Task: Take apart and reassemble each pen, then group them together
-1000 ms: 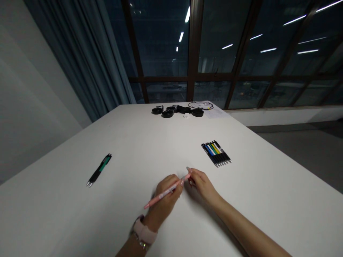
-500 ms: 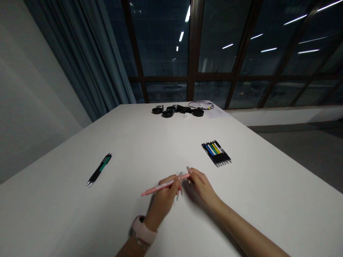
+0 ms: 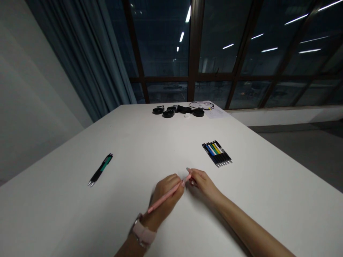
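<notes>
A pink pen lies slantwise across my left hand, which is closed around it near its upper right part. Its lower left end points back toward the wrist with the pink watch strap. My right hand pinches the pen's other end between thumb and fingers, so the tip there is partly hidden. Both hands are just above the white table. Beyond my right hand, several pens with blue, white, green and yellow parts lie side by side. Off to the left, two black-and-green pens lie close together.
At the table's far end are several round black objects, a small white item, a looped black cable and a sheet of paper. A blue curtain and dark windows stand behind the table.
My left hand has turned, and the pink pen's free end has swung down toward my wrist, so the pen slopes more steeply. My right hand stays at the other end.
</notes>
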`<state>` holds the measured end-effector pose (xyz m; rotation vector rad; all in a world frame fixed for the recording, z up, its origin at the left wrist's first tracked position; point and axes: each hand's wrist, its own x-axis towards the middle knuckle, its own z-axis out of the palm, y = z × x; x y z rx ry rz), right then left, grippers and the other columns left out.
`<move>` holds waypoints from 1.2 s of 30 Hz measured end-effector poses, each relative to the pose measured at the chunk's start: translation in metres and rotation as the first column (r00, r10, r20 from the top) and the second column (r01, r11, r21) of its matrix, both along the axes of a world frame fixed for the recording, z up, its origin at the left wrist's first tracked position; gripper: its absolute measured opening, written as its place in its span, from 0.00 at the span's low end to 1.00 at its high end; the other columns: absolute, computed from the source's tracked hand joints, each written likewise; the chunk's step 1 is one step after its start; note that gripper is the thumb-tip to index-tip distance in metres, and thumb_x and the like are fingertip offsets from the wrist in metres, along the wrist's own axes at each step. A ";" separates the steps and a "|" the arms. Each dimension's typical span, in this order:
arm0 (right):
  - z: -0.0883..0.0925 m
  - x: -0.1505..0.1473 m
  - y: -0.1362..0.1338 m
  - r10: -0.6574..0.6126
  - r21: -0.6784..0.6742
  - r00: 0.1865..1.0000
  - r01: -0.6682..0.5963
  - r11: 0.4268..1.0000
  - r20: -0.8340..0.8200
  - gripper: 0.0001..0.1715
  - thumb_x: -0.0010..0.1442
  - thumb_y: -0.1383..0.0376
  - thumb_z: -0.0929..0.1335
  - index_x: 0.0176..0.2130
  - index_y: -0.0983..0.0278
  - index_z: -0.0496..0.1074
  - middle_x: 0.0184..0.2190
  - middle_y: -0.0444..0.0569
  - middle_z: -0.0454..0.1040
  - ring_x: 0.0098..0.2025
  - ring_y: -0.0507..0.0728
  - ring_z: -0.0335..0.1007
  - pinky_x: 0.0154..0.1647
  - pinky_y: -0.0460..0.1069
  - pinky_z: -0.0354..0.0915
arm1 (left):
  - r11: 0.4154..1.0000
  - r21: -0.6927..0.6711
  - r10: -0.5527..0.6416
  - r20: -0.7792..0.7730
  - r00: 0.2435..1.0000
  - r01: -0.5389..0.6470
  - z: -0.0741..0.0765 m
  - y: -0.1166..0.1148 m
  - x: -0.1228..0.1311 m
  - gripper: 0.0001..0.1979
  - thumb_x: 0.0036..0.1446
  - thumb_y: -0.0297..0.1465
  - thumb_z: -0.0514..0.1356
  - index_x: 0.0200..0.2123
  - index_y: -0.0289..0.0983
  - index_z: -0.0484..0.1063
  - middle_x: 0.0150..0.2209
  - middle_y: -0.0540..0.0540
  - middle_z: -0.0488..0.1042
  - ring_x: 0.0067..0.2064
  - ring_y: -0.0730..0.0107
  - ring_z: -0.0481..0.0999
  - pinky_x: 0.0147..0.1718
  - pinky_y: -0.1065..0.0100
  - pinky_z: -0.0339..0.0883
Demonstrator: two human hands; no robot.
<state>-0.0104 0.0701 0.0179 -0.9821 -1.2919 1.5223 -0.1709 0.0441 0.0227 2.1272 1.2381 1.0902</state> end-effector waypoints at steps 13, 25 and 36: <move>0.003 -0.002 -0.003 -0.023 0.044 0.999 0.021 0.999 0.032 0.29 0.56 0.41 0.63 0.22 0.62 0.63 0.17 0.37 0.52 0.21 0.49 0.45 0.23 0.47 0.46 | 0.985 -0.150 0.105 0.134 0.985 -0.085 0.005 -0.008 0.006 0.21 0.62 0.38 0.52 0.17 0.39 0.61 0.19 0.52 0.63 0.22 0.74 0.61 0.25 0.70 0.53; 0.005 0.000 -0.001 0.055 -0.201 0.998 -0.060 0.978 -0.031 0.31 0.51 0.43 0.68 0.14 0.61 0.57 0.10 0.35 0.51 0.15 0.47 0.46 0.20 0.47 0.47 | 0.925 0.378 0.126 -0.377 0.918 0.028 0.007 0.003 -0.004 0.11 0.57 0.27 0.54 0.22 0.40 0.62 0.21 0.51 0.66 0.23 0.74 0.64 0.24 0.70 0.54; -0.004 0.004 0.001 0.093 -0.064 0.994 -0.090 0.994 0.058 0.29 0.55 0.45 0.66 0.18 0.62 0.58 0.15 0.36 0.52 0.20 0.48 0.47 0.22 0.47 0.46 | 0.861 0.471 0.141 -0.583 0.800 0.192 0.011 0.001 -0.007 0.03 0.56 0.29 0.57 0.29 0.39 0.68 0.24 0.48 0.69 0.29 0.66 0.69 0.26 0.65 0.55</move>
